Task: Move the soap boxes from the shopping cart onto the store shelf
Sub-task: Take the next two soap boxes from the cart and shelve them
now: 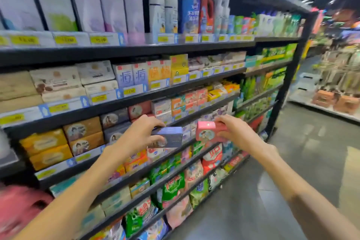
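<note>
Two hands (139,134), two soap boxes (167,137).

Two bare forearms are showing in the head view, each running unbroken to the wrist with no sleeve, cuff or glove covering any part that is in sight. The left hand (136,134) and the right hand (236,129) are both showing uncovered fingers and knuckles, wearing no ring, and the wrists are carrying no watch or band. The motion blur is leaving the fingernails too soft to tell anything about them.
</note>
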A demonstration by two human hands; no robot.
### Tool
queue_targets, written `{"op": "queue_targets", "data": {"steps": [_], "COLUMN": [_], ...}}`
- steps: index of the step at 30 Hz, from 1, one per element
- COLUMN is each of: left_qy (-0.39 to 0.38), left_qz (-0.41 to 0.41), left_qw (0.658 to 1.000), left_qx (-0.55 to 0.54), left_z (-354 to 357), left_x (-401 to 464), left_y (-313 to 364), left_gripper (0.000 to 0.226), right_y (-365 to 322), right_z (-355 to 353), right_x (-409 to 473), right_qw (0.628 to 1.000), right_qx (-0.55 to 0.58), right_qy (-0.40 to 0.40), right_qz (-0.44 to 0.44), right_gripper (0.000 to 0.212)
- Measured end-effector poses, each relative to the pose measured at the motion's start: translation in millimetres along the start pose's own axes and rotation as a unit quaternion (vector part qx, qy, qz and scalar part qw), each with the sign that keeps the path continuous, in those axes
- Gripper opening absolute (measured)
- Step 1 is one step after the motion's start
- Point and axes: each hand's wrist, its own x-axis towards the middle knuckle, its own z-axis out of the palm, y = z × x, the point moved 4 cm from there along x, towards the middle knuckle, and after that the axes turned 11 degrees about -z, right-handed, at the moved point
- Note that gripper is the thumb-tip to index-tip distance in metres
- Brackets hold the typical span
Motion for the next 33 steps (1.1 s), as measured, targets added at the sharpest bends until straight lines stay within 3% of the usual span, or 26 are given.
{"op": "queue_targets", "data": {"steps": [3, 8, 14, 21, 33], "left_qy": [0.012, 0.054, 0.102, 0.112, 0.215], "left_qz": [-0.075, -0.214, -0.322, -0.35, -0.336], "left_qw": [0.997, 0.974, 0.936, 0.921, 0.912], "left_qx": [0.026, 0.049, 0.097, 0.131, 0.092], "left_z": [-1.7, -14.4, -23.1, -13.6, 5.7], "left_x": [6.2, 0.6, -17.2, -16.1, -14.3], "left_y": [-24.5, -54.1, -78.9, -117.3, -121.5], "left_gripper": [0.057, 0.051, 0.046, 0.052, 0.046], "right_y": [13.2, 6.3, -27.7, -50.5, -72.7], "right_z": [21.0, 47.9, 77.2, 99.6, 115.7], "right_x": [63.2, 149.4, 202.3, 227.6, 230.7], "right_qw": [0.998, 0.983, 0.964, 0.957, 0.959], "right_qx": [0.028, 0.062, 0.092, 0.117, 0.103], "right_qy": [-0.02, -0.031, -0.035, -0.005, 0.057], "right_qz": [-0.058, -0.167, -0.247, -0.267, -0.258], "right_gripper": [0.042, 0.042, 0.041, 0.047, 0.048]}}
